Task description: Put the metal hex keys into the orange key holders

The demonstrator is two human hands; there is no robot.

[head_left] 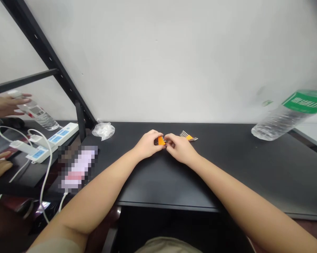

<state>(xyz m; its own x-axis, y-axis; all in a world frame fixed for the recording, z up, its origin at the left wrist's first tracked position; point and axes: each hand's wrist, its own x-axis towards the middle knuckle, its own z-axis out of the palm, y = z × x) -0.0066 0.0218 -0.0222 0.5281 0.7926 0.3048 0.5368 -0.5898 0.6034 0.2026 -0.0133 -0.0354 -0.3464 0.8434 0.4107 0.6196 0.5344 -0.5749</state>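
Note:
Over the middle of the black table (158, 179), my left hand (149, 144) pinches a small orange piece (161, 141) with dark and light stripes. My right hand (180, 147) meets it from the other side, fingers bent and closed at the piece's right edge; what those fingertips grip is too small to make out. Just behind my right hand lies a second orange piece (189, 137) with thin striped, stick-like parts, partly covered by the hand.
Crumpled clear plastic (104, 131) lies at the back left, near a black metal frame (80, 121). A blurred phone (80, 168) and white power strip (55, 140) are left. A large bottle (287, 114) stands right. Another person's hand (8, 105) holds a bottle (39, 114).

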